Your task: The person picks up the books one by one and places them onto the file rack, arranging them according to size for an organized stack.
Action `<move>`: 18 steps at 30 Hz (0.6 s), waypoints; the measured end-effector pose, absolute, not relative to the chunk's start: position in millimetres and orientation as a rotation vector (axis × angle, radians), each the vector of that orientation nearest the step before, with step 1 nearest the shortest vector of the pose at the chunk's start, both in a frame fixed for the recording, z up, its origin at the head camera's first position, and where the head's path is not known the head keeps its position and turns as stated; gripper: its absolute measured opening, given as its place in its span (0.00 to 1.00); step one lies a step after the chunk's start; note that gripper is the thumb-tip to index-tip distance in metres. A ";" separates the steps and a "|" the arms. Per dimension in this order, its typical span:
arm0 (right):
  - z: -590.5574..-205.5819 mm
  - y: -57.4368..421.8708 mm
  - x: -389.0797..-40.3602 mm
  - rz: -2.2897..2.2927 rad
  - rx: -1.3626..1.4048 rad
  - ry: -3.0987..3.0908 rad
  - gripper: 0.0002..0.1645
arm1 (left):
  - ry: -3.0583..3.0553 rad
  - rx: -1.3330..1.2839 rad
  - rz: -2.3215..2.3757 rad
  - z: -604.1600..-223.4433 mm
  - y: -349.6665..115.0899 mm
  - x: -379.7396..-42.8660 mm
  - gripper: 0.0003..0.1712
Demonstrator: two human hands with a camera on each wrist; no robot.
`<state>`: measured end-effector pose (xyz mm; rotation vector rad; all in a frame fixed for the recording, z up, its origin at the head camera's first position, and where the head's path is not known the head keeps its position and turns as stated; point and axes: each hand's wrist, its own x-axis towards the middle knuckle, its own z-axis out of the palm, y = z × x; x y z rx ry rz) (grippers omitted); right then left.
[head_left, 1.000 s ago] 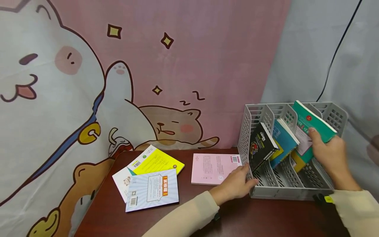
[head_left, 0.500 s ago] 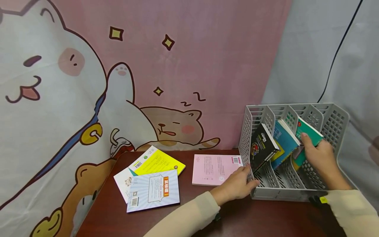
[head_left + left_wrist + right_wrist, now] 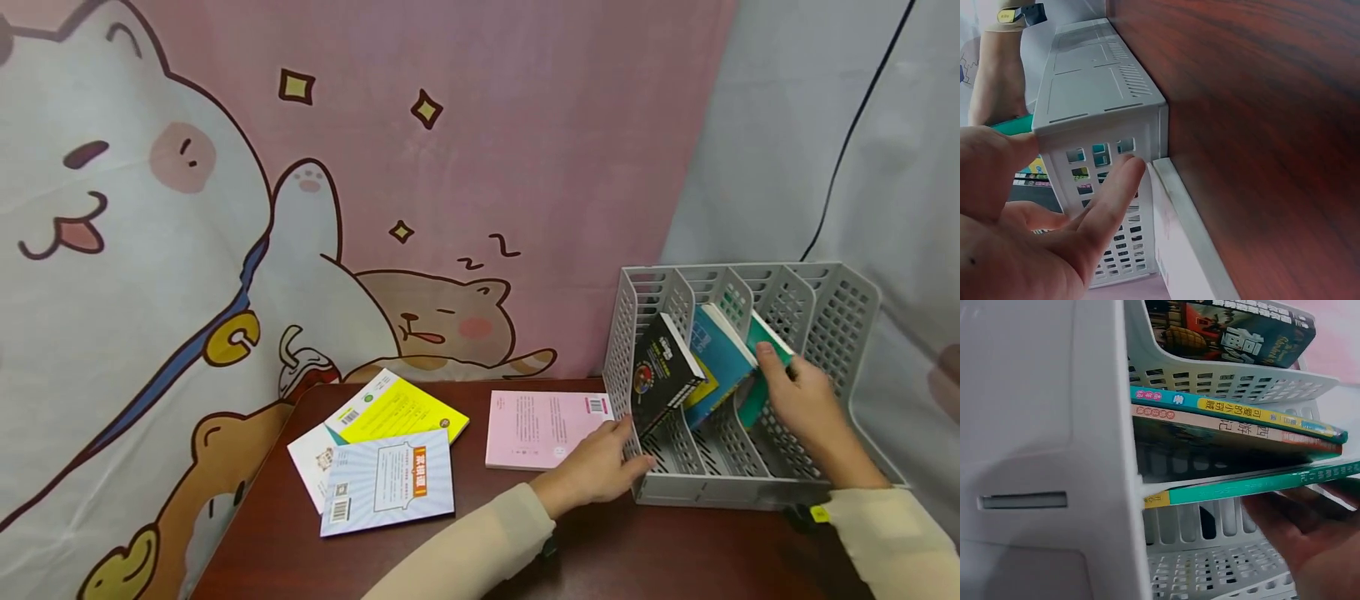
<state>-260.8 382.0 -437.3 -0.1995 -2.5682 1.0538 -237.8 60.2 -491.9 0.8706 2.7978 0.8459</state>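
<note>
A grey slotted book rack (image 3: 750, 492) stands at the table's right. In the head view my right hand (image 3: 806, 400) grips a green book (image 3: 780, 342), thumb on its near face. The book leans left in what looks like the third slot. My right hand (image 3: 1316, 531) lies along its outer cover in the right wrist view. My left hand (image 3: 596, 467) rests on the rack's left side, thumb at the front corner. A finger lies straight on the perforated wall in the left wrist view. A black book (image 3: 663, 371) and a blue book (image 3: 716, 362) lean in the left slots.
A pink book (image 3: 540, 429) lies flat by the rack's left side. Further left, a yellow book (image 3: 420, 408), a white book (image 3: 303, 467) and a light-blue striped book (image 3: 390, 487) overlap on the brown table (image 3: 675, 558). A printed curtain (image 3: 570, 167) hangs behind.
The green book has gone down into the rack and moved left, with my right hand still on it. My left hand and the other books stay where they were.
</note>
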 end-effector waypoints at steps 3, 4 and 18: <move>-434.1 376.8 -261.3 1.047 -0.223 -2.468 0.38 | 2.798 0.870 0.892 -493.8 56.0 -239.7 0.46; -432.8 375.9 -260.6 1.057 -0.247 -2.411 0.37 | 2.794 0.872 0.913 -494.9 56.1 -239.9 0.46; -387.8 335.7 -231.9 1.085 -0.202 -1.923 0.21 | 2.781 0.811 1.128 -492.1 47.6 -244.9 0.34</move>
